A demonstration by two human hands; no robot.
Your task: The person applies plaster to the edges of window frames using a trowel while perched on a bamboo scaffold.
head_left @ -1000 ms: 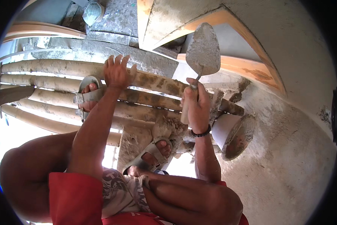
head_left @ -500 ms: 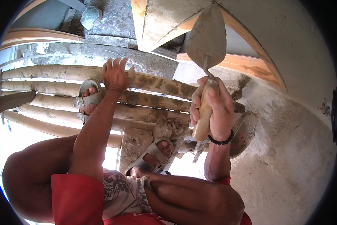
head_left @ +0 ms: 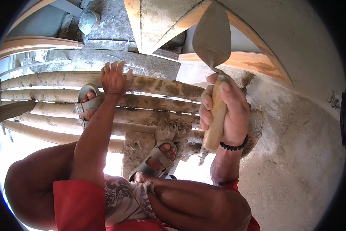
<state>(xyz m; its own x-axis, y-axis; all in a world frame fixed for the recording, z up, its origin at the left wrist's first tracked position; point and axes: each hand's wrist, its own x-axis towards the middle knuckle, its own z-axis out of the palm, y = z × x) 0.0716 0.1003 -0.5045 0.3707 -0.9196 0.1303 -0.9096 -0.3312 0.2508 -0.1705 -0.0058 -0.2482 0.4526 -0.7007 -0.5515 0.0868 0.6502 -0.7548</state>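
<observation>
In my right hand [head_left: 232, 109] is a pointing trowel [head_left: 212, 36], held upright with its blade up. My fingers wrap its pale wooden handle [head_left: 215, 123], and a thin dried coat greys the blade. The blade is in front of the wooden trim and touches nothing that I can make out. My left hand [head_left: 115, 80] rests on the farthest bamboo pole [head_left: 157, 83] of the platform, fingers apart and reaching over its far edge. Partly hidden behind my right wrist is a round, mud-stained pan or disc [head_left: 256, 125].
My sandalled feet [head_left: 89, 102] stand on the poles and a mud-caked block [head_left: 138, 148]. A rough plastered wall [head_left: 292, 154] rises at right, with curved wooden trim [head_left: 253, 61] above. Far below lie a grey floor [head_left: 111, 19] and a pale bucket [head_left: 89, 22]. Bright gaps show between poles.
My right hand has shifted slightly right and nearer with the trowel, whose blade has turned a little. The left hand stays on the pole; the whole view has shifted slightly.
</observation>
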